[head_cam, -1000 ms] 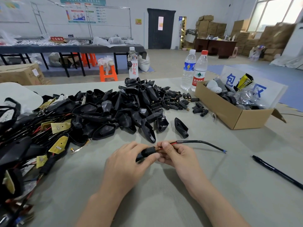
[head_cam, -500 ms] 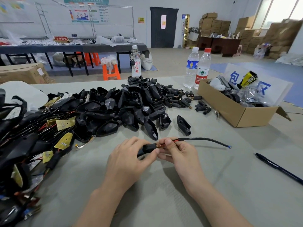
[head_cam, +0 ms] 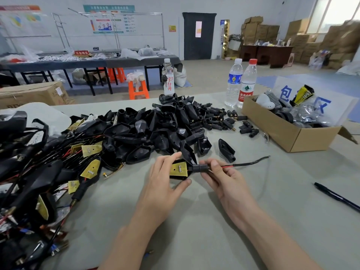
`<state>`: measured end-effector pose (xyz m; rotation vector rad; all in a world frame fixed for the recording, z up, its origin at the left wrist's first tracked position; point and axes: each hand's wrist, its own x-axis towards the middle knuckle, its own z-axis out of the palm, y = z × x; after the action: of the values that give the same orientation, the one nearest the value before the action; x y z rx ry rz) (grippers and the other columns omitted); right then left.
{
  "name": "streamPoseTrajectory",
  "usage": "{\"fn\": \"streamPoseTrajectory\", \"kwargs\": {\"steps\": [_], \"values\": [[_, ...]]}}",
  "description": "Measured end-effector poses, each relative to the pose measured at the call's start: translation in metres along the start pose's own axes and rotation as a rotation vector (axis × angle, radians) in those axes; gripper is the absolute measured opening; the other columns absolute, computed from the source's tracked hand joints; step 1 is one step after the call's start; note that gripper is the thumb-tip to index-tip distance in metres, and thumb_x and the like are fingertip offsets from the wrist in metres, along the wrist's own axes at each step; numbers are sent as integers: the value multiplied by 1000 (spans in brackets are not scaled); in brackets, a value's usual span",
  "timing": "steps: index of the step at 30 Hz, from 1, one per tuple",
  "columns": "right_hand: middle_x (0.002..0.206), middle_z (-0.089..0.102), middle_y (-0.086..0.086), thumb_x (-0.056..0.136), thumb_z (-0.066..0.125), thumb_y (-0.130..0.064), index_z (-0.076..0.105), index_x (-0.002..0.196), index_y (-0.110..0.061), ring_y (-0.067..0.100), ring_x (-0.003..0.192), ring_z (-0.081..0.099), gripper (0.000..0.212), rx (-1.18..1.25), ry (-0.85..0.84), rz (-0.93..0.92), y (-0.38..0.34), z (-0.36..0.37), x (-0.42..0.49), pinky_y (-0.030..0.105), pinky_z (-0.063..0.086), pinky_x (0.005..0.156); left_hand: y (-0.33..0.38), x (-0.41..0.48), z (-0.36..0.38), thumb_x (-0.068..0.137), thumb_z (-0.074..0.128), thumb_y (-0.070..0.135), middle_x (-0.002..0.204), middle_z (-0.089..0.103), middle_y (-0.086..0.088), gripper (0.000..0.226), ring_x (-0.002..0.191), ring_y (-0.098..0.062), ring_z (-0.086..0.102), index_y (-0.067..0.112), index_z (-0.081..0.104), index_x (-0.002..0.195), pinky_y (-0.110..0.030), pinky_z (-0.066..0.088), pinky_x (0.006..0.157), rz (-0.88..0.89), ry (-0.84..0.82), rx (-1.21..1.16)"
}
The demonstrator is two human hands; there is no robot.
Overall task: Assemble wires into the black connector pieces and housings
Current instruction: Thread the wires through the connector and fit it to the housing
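Note:
My left hand grips a black housing with a yellow circuit board inside, thumb under it and fingers over its far side. My right hand pinches the black connector piece at the housing's right end. A red and black wire runs from the connector out to the right over the table. Behind my hands lies a big pile of loose black housings, with small black connector pieces to its right.
Finished wired assemblies with yellow boards crowd the left side. A cardboard box stands at the right, two water bottles behind it, another bottle at the far edge. A black pen lies right of my hands.
The housing with its yellow board now shows in my left hand, turned up toward me. My right hand has shifted onto the connector piece, and the wire's free end has swung upward.

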<state>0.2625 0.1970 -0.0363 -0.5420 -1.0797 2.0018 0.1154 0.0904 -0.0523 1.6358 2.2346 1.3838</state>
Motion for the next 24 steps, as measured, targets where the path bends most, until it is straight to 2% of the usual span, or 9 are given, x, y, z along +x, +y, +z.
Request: {"fn": "streamPoseTrajectory", "kwargs": {"steps": [3,4,7,12,15,17,20,22,24], "values": [[110,74,15,100,52,-17,71,105,0,19,108,70,26,12,-1,-6,-2,1,0,18,55,86,1,1,0,81,57,68,124,43,33,54,119,6,49,60,37,131,-13,45,86,-55,-10,-86],[108,75,14,100,51,-17,72,101,-1,18,106,71,26,25,5,-8,-3,2,0,18,55,85,0,1,0,82,55,68,124,46,33,49,117,6,52,63,38,128,-13,47,86,-77,-17,-118],[107,75,13,100,52,-17,73,97,-3,17,105,71,26,29,12,-17,-3,1,1,18,56,84,-4,4,-1,86,56,55,119,63,24,38,109,-7,65,58,49,123,-39,54,95,-155,-72,-255],[109,74,13,96,56,-22,74,99,-2,16,106,70,26,28,20,-6,-1,-1,1,17,55,84,-4,1,-6,85,62,44,108,70,20,39,94,-13,70,54,55,123,-50,57,87,-223,-122,-325],[112,74,15,96,57,-22,72,103,0,18,109,70,28,42,9,0,-1,-1,4,18,55,86,-3,4,-10,87,66,38,103,71,19,35,86,-9,70,54,58,118,-42,58,84,-235,-111,-350],[115,72,17,99,54,-20,70,107,3,20,112,69,29,47,-2,4,-1,-1,4,20,55,88,-2,6,-11,93,69,26,102,72,17,35,85,-9,71,52,61,115,-34,56,80,-248,-92,-398],[115,72,18,99,51,-21,67,112,5,21,110,70,32,69,-7,27,-3,0,1,22,56,89,2,6,-13,97,64,10,99,74,11,37,79,-11,70,39,63,120,-25,53,72,-296,-20,-543],[114,73,19,97,51,-24,65,115,5,23,110,70,38,80,2,43,-4,2,-2,24,57,89,5,6,-14,98,58,2,94,74,6,36,74,-13,66,28,63,122,-23,52,68,-324,29,-671],[114,72,20,98,49,-25,65,118,6,26,111,69,39,88,0,63,-5,5,-5,25,58,89,8,5,-13,99,54,-1,88,74,1,35,74,-16,64,26,67,116,-26,52,67,-351,50,-753]]}}
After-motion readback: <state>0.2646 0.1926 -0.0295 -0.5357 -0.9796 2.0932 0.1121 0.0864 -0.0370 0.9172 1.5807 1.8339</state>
